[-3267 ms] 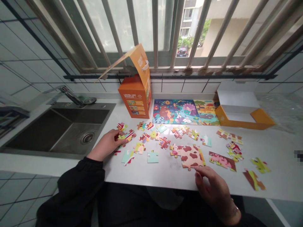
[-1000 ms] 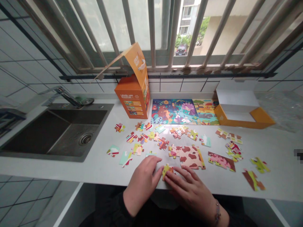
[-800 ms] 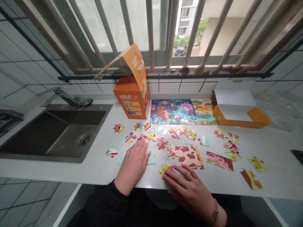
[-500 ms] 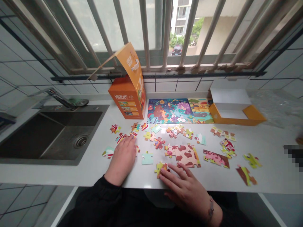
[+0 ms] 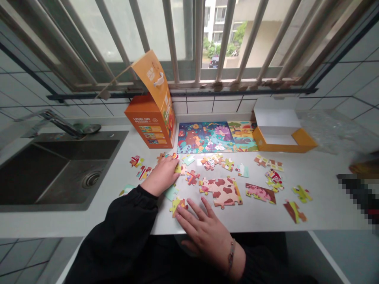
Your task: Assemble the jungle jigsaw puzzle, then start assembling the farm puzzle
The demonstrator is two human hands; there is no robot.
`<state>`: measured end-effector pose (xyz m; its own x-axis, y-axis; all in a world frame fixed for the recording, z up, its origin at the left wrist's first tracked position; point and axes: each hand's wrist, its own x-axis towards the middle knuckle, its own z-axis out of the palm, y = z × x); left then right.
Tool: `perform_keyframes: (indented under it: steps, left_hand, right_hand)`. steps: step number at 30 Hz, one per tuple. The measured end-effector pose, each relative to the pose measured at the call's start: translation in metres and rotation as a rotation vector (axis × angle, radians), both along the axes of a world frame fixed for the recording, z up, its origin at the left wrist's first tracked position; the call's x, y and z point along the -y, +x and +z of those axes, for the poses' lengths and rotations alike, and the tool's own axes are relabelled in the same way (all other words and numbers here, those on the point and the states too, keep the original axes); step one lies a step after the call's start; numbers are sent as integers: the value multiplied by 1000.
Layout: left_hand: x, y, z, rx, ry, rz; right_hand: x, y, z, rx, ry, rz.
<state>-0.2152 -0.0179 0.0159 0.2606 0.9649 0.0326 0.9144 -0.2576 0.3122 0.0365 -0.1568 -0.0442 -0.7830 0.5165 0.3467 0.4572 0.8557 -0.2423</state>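
Note:
My left hand [image 5: 162, 174] reaches over the loose jigsaw pieces, palm down, its fingertips on pieces in front of the orange box. Just right of its thumb lie a yellow piece [image 5: 182, 169] and a red-brown piece [image 5: 193, 177]. My right hand [image 5: 204, 227] is spread near the counter's front edge, fingertips on a yellow-green puzzle piece [image 5: 177, 206]. A pale teal piece [image 5: 171, 192] is partly hidden by my left wrist. Right of these lies a joined cow section [image 5: 226, 192], brown patches on pink, and beyond it a pink pig section [image 5: 261, 193].
An orange puzzle box [image 5: 151, 122] stands open at the back, beside an assembled puzzle picture [image 5: 204, 138]. A yellow open box [image 5: 284, 146] lies to the right, near clear plastic wrap [image 5: 328, 126]. At left is a sink [image 5: 118, 157]. More pieces [image 5: 302, 193] lie at right.
My left hand has moved forward and right, from the left pieces to those by the box. My right hand has slid left with the yellow-green piece. The view has shifted slightly right.

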Motion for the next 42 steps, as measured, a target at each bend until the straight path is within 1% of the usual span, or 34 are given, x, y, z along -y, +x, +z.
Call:
perform_keyframes:
  steps: [4,7,8,9,10,12,13,15,17,19,21,23,27,30,33,36,38,42]
  left_hand:
    - [-2,0,13,85,-42,44]
    - [12,8,20,154,-62,115]
    - [20,13,21,214,-93,146]
    - [29,20,20,300,-147,171]
    - [39,27,20,431,-236,197]
    - [59,44,18,694,-455,224]
    - [68,53,17,769,-536,235]
    - [84,70,14,848,-662,215]
    - [96,82,11,912,-747,187]
    - [103,89,7,973,-802,171]
    - [107,91,6,986,-825,160]
    - [109,90,8,915,-794,131]
    - [110,83,22,593,-583,-10]
    - [106,80,24,455,-489,-113]
    - [95,79,13,408,-411,-186]
    - [82,79,-4,348,-307,-186]
    - [75,80,-13,321,-269,-185]
    - [67,79,-19,300,-244,-192]
  right_hand:
    - [-2,2,4,-35,27,20]
    - [-1,11,10,-175,33,17]
    - [0,15,11,-237,27,-4]
    - [1,20,13,-293,21,-34]
    - [1,25,15,-338,18,-70]
    - [2,38,18,-400,27,-144]
    - [2,45,20,-422,40,-181]
    - [1,59,22,-452,66,-251]
    - [0,72,22,-460,83,-305]
    - [-2,82,22,-454,87,-337]
    - [-4,89,21,-448,77,-354]
    - [-4,91,21,-455,46,-355]
    - [-5,86,26,-455,-35,-300]
    - [-8,79,29,-405,-26,-219]
    - [-12,74,26,-350,6,-176]
    - [-15,74,19,-313,26,-178]
    - [-15,76,14,-281,30,-191]
    - [-16,76,8,-192,22,-220]
